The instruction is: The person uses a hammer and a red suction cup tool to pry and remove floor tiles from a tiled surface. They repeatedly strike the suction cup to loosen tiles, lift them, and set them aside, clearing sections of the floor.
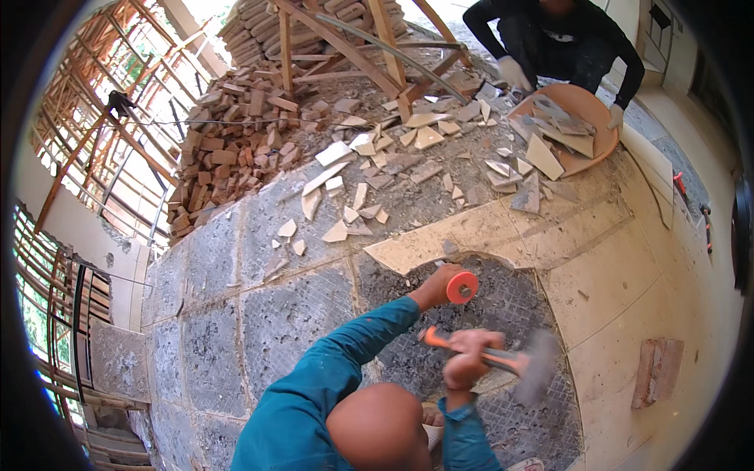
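My left hand (439,287) grips a chisel with a round orange hand guard (462,287); its struck end points up and its tip is hidden, near the broken edge of a cream floor tile (465,232). Lower right of it, my right hand (471,356) holds a club hammer (500,360) by its orange and black handle. The hammer's head is blurred by motion, over the dark mortar bed (518,294) where trowel ridges show.
Broken tile shards (353,159) lie beyond my hands. A brick pile (235,141) stands at the upper left near wooden trestle legs (386,53). A gloved co-worker (565,41) crouches at the upper right, touching an orange basin (607,135) of shards. A brick piece (657,372) lies right.
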`<state>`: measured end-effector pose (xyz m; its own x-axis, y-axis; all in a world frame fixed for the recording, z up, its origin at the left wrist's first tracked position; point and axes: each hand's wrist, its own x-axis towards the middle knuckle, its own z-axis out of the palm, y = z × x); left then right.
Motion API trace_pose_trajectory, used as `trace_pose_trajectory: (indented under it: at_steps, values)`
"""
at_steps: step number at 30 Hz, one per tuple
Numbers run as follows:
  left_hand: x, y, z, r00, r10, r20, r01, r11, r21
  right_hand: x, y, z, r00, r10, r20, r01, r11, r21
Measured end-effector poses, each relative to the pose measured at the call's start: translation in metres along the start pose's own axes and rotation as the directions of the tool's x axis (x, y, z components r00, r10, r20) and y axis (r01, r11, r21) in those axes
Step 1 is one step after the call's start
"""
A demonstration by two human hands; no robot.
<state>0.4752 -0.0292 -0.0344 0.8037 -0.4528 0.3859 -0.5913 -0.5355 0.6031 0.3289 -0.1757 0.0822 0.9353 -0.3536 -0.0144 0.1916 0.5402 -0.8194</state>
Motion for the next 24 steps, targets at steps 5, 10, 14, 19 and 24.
trace_pose_trajectory:
  at_steps: [5,10,14,19,24]
  values:
    - [-0.003,-0.003,0.003,1.0,-0.021,0.016,0.02,0.997,0.073,-0.046,0.081,-0.036,0.76,0.648,-0.057,-0.639,0.727,-0.251]
    - [-0.002,0.0,0.002,0.998,-0.052,0.027,0.05,0.997,0.058,-0.036,0.041,-0.042,0.87,0.493,0.006,-0.461,0.817,-0.347]
    - [-0.002,0.003,0.0,0.998,-0.061,0.03,0.06,0.998,0.018,0.007,-0.028,-0.015,0.959,0.28,-0.045,-0.283,0.952,-0.118]
    - [-0.006,0.002,0.003,0.999,-0.036,0.001,0.036,0.999,0.033,0.043,-0.11,0.006,0.989,-0.145,0.023,0.142,0.984,0.109]
    - [-0.006,0.001,0.003,0.998,-0.067,0.017,0.066,0.998,0.016,0.014,-0.036,0.012,0.998,-0.057,-0.038,0.061,0.993,0.1]
